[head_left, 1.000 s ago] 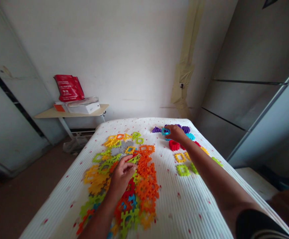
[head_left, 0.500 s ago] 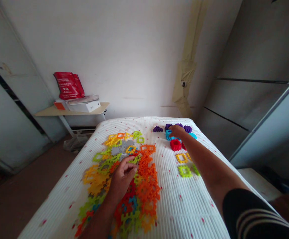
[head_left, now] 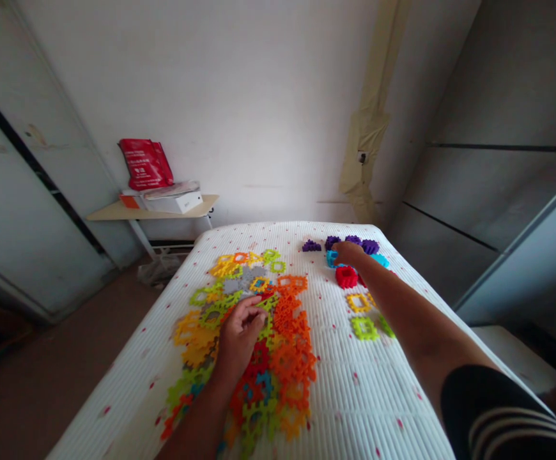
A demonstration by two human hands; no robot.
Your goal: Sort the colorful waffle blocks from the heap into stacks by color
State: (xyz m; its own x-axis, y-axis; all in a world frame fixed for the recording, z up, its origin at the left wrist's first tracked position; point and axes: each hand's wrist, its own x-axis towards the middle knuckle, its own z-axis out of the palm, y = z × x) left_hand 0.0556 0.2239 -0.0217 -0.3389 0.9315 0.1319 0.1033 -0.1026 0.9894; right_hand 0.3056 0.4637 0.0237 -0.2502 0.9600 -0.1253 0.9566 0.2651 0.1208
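Observation:
Interlocking plastic waffle-block pieces lie spread over a white ribbed mattress [head_left: 355, 402]. My left hand [head_left: 239, 335] sits over the large multicoloured heap [head_left: 287, 364], its fingers pinching a lime-green square piece [head_left: 267, 304]. My right hand [head_left: 348, 253] reaches to the far end, with its fingertips on a cyan piece [head_left: 332, 259]. Purple pieces [head_left: 369, 246] lie just beyond that hand, and a red cluster of pieces [head_left: 346, 276] sits just below it. A yellow square piece [head_left: 358, 303] and a green piece [head_left: 364, 328] lie nearer me.
The mattress edges drop to a brown floor [head_left: 67, 377] on the left. Behind the mattress, a small shelf table [head_left: 153, 215] holds a white box [head_left: 172, 202] and a red bag [head_left: 146, 164]. Grey cabinet doors [head_left: 493, 191] stand along the right.
My right hand has moved slightly towards the cyan piece and the purple pieces. My left hand has closed more tightly on the lime-green piece. The view has shifted slightly.

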